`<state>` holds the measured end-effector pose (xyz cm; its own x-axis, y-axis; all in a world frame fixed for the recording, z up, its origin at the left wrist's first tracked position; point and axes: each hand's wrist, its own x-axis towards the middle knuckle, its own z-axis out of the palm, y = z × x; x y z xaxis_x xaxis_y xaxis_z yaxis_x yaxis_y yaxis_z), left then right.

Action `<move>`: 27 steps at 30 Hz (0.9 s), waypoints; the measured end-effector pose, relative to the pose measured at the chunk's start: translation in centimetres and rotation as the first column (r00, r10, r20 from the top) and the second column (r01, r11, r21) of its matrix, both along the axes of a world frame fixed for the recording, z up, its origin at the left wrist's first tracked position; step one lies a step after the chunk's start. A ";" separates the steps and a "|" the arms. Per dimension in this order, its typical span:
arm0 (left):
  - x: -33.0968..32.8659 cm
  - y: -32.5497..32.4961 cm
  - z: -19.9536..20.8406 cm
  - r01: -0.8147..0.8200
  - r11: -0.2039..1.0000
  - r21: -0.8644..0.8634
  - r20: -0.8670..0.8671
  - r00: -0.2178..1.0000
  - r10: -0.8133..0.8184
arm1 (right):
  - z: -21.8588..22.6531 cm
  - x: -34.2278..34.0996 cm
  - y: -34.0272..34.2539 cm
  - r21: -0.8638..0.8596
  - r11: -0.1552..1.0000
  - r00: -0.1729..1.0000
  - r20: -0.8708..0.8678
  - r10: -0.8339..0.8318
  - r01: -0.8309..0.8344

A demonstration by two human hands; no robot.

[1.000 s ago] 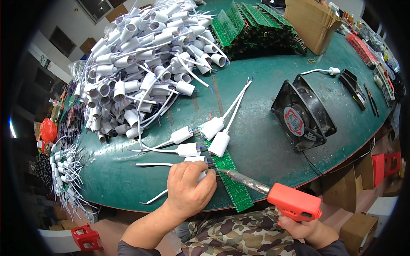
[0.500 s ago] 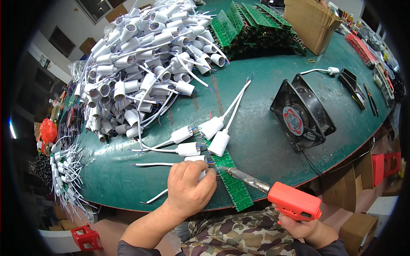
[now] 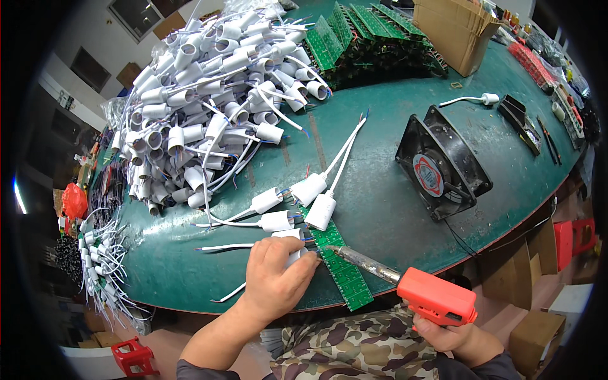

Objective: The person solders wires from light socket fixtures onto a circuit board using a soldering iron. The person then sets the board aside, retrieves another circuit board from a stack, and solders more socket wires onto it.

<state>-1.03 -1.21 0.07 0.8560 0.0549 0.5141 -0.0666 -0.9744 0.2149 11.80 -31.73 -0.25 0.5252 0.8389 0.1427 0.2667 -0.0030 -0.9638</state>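
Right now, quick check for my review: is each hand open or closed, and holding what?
Left hand: closed, holding a white socket beside the green board.
Right hand: closed, holding the red soldering iron.

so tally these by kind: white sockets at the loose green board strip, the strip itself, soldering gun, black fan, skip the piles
White sockets: 6
Green board strip: 1
Soldering gun: 1
Black fan: 1
Total: 9

Black fan (image 3: pixel 433 176) — upright, cardboard box (image 3: pixel 451 35), red stool (image 3: pixel 132 350)
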 end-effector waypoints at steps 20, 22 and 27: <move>0.8 -0.2 0.4 -0.026 0.995 -0.093 0.009 1.000 0.027 | -0.5 -0.4 0.0 0.009 1.000 1.000 -0.016 -0.020 0.020; 0.8 -0.2 0.4 -0.031 0.996 -0.083 0.019 0.999 0.033 | -0.7 -0.5 -0.1 0.002 0.999 0.999 0.026 -0.041 0.041; 0.9 -0.3 0.3 -0.033 0.997 -0.076 0.016 0.999 0.035 | -0.5 -0.9 0.2 -0.036 0.995 0.995 -0.039 -0.092 0.091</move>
<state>-0.18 -1.47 0.40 0.8442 0.1232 0.5217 -0.0378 -0.9571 0.2872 10.87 -31.51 -0.75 0.6050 0.7910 0.0916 0.2241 -0.0588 -0.9728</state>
